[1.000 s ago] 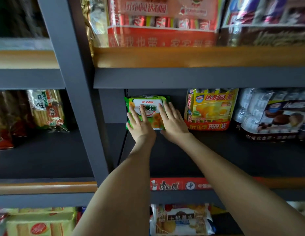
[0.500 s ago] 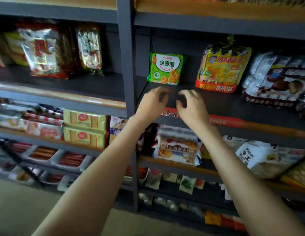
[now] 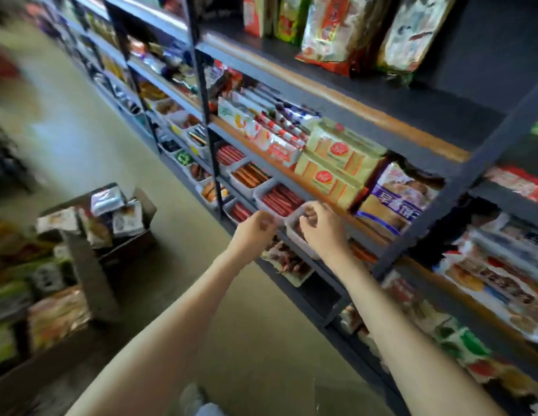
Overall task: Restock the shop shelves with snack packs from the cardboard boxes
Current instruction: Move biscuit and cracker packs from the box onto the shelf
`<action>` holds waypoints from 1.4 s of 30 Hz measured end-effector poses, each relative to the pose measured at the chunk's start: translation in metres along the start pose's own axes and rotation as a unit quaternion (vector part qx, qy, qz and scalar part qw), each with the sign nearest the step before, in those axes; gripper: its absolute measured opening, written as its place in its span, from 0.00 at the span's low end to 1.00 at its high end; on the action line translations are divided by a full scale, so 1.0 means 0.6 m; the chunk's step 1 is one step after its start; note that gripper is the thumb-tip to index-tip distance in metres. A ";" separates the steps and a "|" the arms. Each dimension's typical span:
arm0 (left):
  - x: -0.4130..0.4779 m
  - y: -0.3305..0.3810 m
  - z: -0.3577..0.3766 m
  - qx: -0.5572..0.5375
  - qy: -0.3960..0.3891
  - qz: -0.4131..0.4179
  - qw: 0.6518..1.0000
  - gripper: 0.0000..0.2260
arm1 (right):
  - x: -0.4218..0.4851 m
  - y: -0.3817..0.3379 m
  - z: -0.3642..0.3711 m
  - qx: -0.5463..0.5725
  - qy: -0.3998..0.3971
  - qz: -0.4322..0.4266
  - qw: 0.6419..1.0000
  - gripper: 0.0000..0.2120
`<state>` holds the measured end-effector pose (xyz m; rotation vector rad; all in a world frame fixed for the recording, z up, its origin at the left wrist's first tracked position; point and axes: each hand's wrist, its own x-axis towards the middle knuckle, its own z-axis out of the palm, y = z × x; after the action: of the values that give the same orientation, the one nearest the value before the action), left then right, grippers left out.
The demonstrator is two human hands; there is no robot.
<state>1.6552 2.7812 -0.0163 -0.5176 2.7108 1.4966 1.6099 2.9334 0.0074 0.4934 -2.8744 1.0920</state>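
My left hand (image 3: pixel 254 232) and my right hand (image 3: pixel 321 228) hang in the air in front of the lower shelves, fingers loosely curled, holding nothing. At the left, cardboard boxes stand on the floor: a smaller one (image 3: pixel 135 235) stuffed with silver and white snack packs (image 3: pixel 107 202), and a larger one (image 3: pixel 87 283) nearer me with green and orange packs (image 3: pixel 57 316). The grey shop shelves (image 3: pixel 345 109) run diagonally across the right half, stocked with yellow cracker packs (image 3: pixel 336 163) and a purple pack (image 3: pixel 396 202).
White trays of red sausages (image 3: pixel 279 199) line a low shelf just beyond my hands. A dark upright post (image 3: pixel 203 100) divides the shelf bays. The green-grey floor (image 3: pixel 90 136) stretches along the aisle to the far left. The picture is blurred by motion.
My hands left the green pack standing on the shelf and drew back and down. The view swung left and downward, bringing the aisle floor and the boxes into sight.
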 end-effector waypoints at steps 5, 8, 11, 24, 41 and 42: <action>-0.032 -0.240 -0.221 -0.009 0.116 -0.161 0.980 0.10 | 0.056 -0.165 0.224 0.016 -0.120 -0.046 0.992 0.12; -0.060 -0.362 -0.333 0.006 0.160 -0.230 0.960 0.12 | 0.079 -0.271 0.358 0.020 -0.191 -0.075 0.978 0.13; -0.084 -0.472 -0.420 -0.002 0.185 -0.296 0.937 0.12 | 0.097 -0.368 0.477 0.013 -0.260 -0.115 0.959 0.13; -0.136 -0.716 -0.511 -0.076 0.290 -0.561 0.771 0.20 | 0.198 -0.504 0.811 -0.079 -0.477 -0.179 0.857 0.20; -0.089 -0.951 -0.514 -0.048 0.336 -0.697 0.632 0.25 | 0.138 -0.594 1.249 -0.135 -0.621 -0.368 0.678 0.34; -0.088 -0.965 -0.513 -0.041 0.326 -0.699 0.635 0.26 | 0.124 -0.598 1.277 -0.123 -0.619 -0.390 0.671 0.34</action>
<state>1.9185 2.2583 -0.3167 -2.6369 1.2641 0.8675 1.7137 2.1605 -0.3292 2.9641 -2.6503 0.0804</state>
